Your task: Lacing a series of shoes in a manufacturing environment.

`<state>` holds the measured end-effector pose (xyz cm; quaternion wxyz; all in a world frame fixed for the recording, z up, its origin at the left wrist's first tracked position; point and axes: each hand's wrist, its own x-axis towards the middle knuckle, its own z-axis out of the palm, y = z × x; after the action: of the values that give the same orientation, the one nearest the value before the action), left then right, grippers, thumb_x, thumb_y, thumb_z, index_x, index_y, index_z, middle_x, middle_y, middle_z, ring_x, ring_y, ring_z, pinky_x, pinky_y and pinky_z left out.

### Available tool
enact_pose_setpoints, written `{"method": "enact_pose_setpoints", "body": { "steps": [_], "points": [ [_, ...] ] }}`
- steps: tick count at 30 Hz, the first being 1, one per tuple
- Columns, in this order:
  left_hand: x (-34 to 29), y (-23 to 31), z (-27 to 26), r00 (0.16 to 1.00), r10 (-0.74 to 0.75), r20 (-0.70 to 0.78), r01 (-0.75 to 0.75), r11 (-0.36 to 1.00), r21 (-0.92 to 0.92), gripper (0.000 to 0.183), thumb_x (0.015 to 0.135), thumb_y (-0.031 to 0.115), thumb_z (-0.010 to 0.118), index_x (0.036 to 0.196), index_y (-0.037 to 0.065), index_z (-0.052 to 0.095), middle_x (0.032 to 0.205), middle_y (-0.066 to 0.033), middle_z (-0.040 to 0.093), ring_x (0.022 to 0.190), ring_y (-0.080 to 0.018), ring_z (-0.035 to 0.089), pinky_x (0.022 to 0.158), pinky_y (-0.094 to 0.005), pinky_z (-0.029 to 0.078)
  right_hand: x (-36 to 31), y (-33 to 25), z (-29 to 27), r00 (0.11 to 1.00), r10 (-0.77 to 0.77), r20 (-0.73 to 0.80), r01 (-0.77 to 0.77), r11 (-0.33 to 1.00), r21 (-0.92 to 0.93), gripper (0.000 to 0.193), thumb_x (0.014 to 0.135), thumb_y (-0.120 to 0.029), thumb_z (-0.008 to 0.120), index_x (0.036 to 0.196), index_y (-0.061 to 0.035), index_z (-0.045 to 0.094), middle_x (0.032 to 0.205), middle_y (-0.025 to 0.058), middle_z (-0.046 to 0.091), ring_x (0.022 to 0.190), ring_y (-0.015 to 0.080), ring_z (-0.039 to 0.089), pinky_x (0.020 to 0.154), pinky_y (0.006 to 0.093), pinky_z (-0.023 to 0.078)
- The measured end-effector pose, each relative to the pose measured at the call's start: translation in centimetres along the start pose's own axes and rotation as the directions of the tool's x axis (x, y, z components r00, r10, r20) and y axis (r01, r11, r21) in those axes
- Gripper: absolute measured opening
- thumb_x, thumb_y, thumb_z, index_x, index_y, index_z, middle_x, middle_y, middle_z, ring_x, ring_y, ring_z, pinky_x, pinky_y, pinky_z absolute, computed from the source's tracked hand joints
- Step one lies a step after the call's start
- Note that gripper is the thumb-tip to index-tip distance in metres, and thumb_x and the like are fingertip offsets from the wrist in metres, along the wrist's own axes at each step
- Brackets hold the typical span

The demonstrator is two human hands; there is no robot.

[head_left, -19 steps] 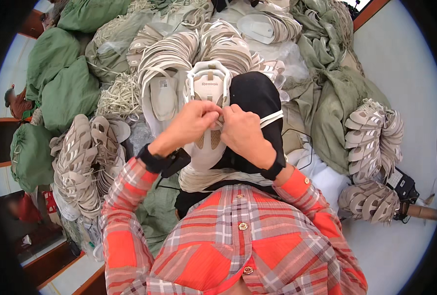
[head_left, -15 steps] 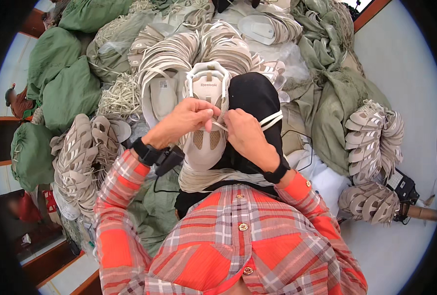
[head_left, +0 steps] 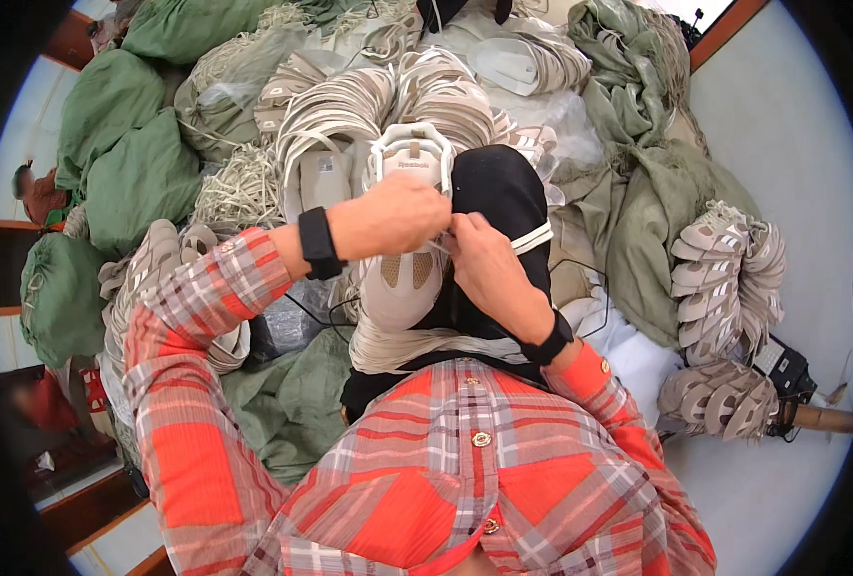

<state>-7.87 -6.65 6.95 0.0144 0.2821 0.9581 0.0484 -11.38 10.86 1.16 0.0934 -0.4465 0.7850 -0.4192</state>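
A beige shoe upper with tan mesh panels lies between my arms, toe toward me, beside a black-clad knee. My left hand reaches across its lacing area, fingers bent and closed at its right edge. What they pinch is hidden behind the hand. Close against those fingertips, my right hand is closed, pinching a thin pale shoelace that barely shows between the hands. A pale lace band crosses the black knee just right of my right hand. More pale laces lie below the shoe's toe.
Stacked beige shoe uppers stand just beyond the shoe, with loose laces to their left. Green sacks line the left side. Bundled uppers and a black keypad device are at right.
My left hand has moved right across the shoe, meeting my right hand; its open fingers have closed. My left forearm has swung outward and lies more level. The right hand has barely moved.
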Motion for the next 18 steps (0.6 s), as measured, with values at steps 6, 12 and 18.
{"method": "enact_pose_setpoints", "body": {
  "steps": [6, 12, 18],
  "points": [
    [-1.2, -3.6, -5.6, 0.888, -0.429, -0.169, 0.460, 0.846, 0.270, 0.013, 0.079, 0.014, 0.056, 0.079, 0.003, 0.051, 0.064, -0.0144, 0.058, 0.065, -0.0233, 0.064, 0.060, -0.0329, 0.049, -0.3, -2.3, -0.5, 0.979, -0.203, -0.025, 0.183, 0.926, -0.330, 0.011, 0.075, -0.011, 0.066, 0.074, -0.0035, 0.059, 0.085, 0.0083, 0.052, 0.086, 0.0275, 0.047, 0.077, 0.0382, 0.040],
    [-9.1, -3.1, -2.4, 0.777, -0.491, 0.393, 0.221, -0.372, -0.902, 0.010, 0.089, 0.013, 0.048, 0.085, 0.005, 0.052, 0.078, -0.0099, 0.061, 0.075, -0.0188, 0.063, 0.064, -0.0303, 0.051, 1.7, -1.6, -1.9, 0.953, -0.274, -0.128, 0.252, 0.953, -0.166, 0.007, 0.079, 0.004, 0.055, 0.072, 0.0035, 0.053, 0.095, 0.0167, 0.051, 0.075, 0.0297, 0.055, 0.065, 0.0407, 0.044],
    [-10.2, -0.3, 3.1, 0.813, -0.497, 0.304, -0.270, -0.784, -0.560, 0.014, 0.089, 0.016, 0.047, 0.089, 0.005, 0.054, 0.085, -0.0070, 0.060, 0.077, -0.0206, 0.061, 0.068, -0.0315, 0.050, 2.5, -2.9, -3.9, 0.989, -0.083, 0.125, 0.127, 0.910, -0.394, 0.014, 0.085, -0.013, 0.057, 0.079, -0.0005, 0.060, 0.077, 0.0134, 0.058, 0.072, 0.0294, 0.054, 0.065, 0.0395, 0.044]
  ]
}}
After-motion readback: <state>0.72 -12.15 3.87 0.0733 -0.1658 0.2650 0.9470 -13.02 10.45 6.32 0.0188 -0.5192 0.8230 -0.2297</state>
